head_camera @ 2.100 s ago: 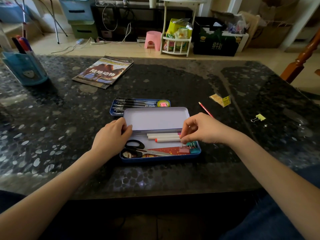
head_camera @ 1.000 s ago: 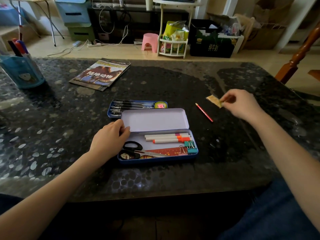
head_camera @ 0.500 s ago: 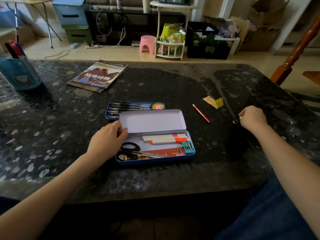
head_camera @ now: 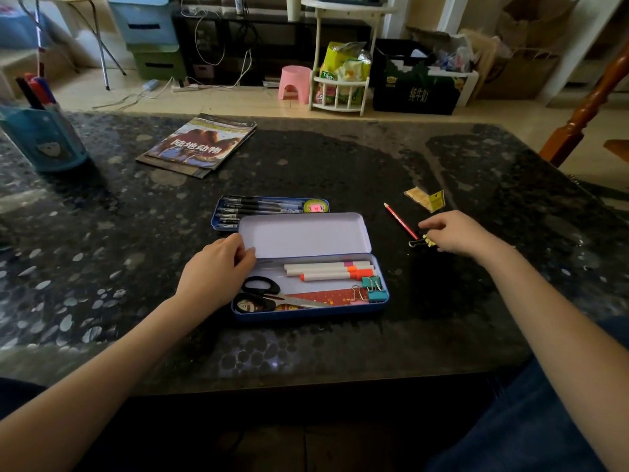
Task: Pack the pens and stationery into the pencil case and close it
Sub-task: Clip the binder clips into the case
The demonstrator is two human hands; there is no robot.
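Blue metal forms the pencil case (head_camera: 308,310), which lies open in the middle of the dark stone bench (head_camera: 340,165), its pale lid (head_camera: 303,235) standing up at the far side. In the head view, the only view, the left hand (head_camera: 218,269) rests at the left end of the case with its fingers curled on the lower corner of the lid; I judge it holds the lid up and keeps the case from sliding while things go in. Inside lie the white markers (head_camera: 326,271), the black scissors (head_camera: 269,294), a red ruler (head_camera: 323,297) and some coloured binder clips (head_camera: 372,289) at the right end. Behind the case is a second blue tray (head_camera: 218,216) with black pens (head_camera: 262,207) and a small tape roll (head_camera: 315,206).

The right hand (head_camera: 459,235) is well to the right of the case, low over the bench, and its fingertips pinch a yellow binder clip (head_camera: 422,240); this grip is clenched on the clip, probably to carry it to the case. A red pencil (head_camera: 400,221) lies just beside this hand, on its left, and some yellow paper pieces (head_camera: 425,199) lie beyond it. These things are not yet packed. The case sits between the two hands, nearer to the left one. A magazine (head_camera: 200,144) and a blue pen holder (head_camera: 44,137) stay farther away on the left.
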